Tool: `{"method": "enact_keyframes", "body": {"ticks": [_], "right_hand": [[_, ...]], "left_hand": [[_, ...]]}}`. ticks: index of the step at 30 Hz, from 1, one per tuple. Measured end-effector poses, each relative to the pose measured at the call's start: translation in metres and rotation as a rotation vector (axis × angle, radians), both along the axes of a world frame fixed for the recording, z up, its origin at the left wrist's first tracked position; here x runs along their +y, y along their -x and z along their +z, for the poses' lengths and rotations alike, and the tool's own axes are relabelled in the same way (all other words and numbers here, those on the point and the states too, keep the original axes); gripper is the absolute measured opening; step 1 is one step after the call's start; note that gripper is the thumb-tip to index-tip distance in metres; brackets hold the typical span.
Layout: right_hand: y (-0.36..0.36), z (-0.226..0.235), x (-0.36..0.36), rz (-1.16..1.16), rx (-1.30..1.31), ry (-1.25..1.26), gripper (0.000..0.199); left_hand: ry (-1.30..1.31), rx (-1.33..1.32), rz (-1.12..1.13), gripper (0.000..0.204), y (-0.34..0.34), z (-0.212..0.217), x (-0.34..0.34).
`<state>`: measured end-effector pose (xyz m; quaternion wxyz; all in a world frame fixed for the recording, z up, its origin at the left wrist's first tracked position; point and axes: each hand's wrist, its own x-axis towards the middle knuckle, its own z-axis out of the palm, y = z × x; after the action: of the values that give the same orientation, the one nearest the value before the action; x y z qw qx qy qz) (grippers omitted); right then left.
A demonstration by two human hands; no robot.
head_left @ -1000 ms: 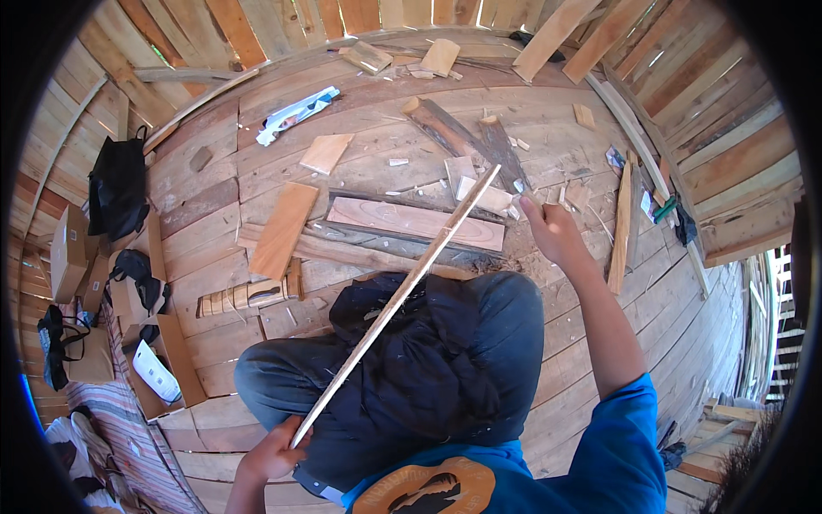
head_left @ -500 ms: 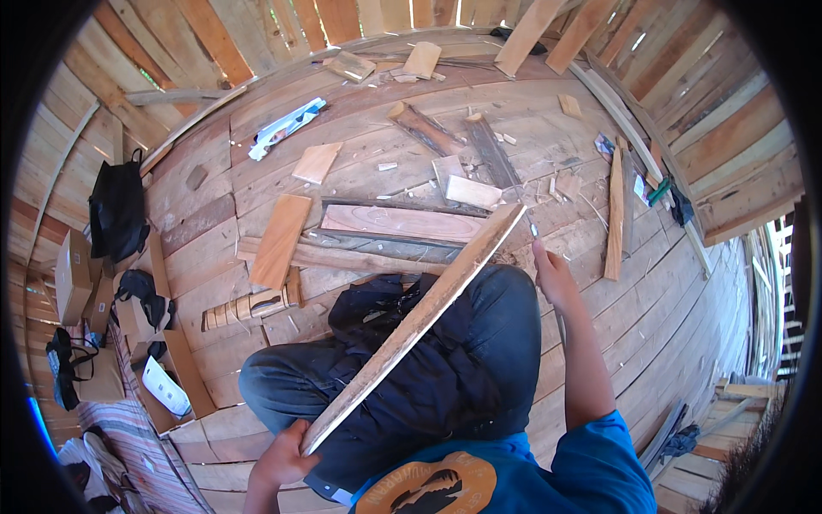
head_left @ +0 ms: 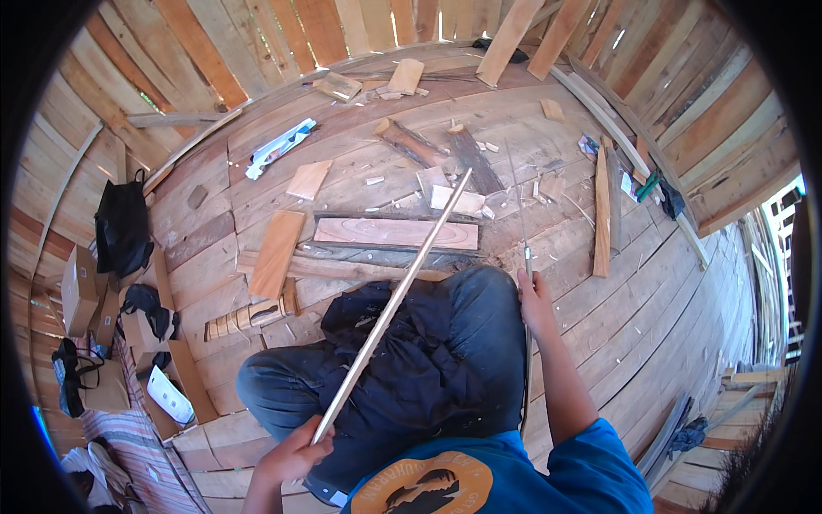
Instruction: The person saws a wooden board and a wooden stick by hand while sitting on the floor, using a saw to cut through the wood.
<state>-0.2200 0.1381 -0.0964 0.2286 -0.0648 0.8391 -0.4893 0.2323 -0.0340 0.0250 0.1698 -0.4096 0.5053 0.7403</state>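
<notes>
My left hand [head_left: 295, 450] is closed round the lower end of a long, narrow wooden strip [head_left: 398, 295]. The strip slants up and right over my lap, its narrow edge turned toward me and its far tip in the air. My right hand [head_left: 537, 306], right of my knee, is closed on a knife [head_left: 519, 201] whose long thin blade points away from me. A dark, thin line runs back below that hand along the forearm; it may be the knife's handle. Blade and strip are apart. Dark cloth [head_left: 402, 368] covers my lap between my crossed legs.
Ahead on the plank floor lie a pinkish board [head_left: 394, 233], an orange-brown board [head_left: 276, 253], bark-edged pieces [head_left: 475, 158] and chips. A carved wooden sheath-like piece [head_left: 248, 319] rests by my left knee. Cardboard boxes [head_left: 190, 381] and a black bag [head_left: 120, 224] stand left. Another board [head_left: 602, 214] lies right.
The strip has been rolled from its broad bark-marked face to its narrow edge, and its far tip has swung left. My right hand has shifted slightly left and down with the knife.
</notes>
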Motion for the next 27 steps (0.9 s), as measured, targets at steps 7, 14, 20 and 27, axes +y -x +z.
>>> {"method": "enact_keyframes", "body": {"ticks": [7,14,20,27], "right_hand": [[-0.060,0.063,0.012,0.388,0.309,0.141,0.037],[-0.106,0.106,0.022,0.888,0.363,-0.306,0.049],[-0.114,0.097,0.022,0.946,0.430,-0.318,0.053],[-0.093,0.097,0.013,1.007,0.643,-0.408,0.059]], "left_hand": [[-0.560,0.188,-0.005,0.023,0.064,-0.042,0.010],[-0.716,0.199,0.052,0.023,0.095,-0.075,0.045],[-0.650,0.284,-0.009,0.023,0.098,-0.081,0.046],[-0.735,0.260,0.071,0.024,0.093,-0.088,0.046]]}}
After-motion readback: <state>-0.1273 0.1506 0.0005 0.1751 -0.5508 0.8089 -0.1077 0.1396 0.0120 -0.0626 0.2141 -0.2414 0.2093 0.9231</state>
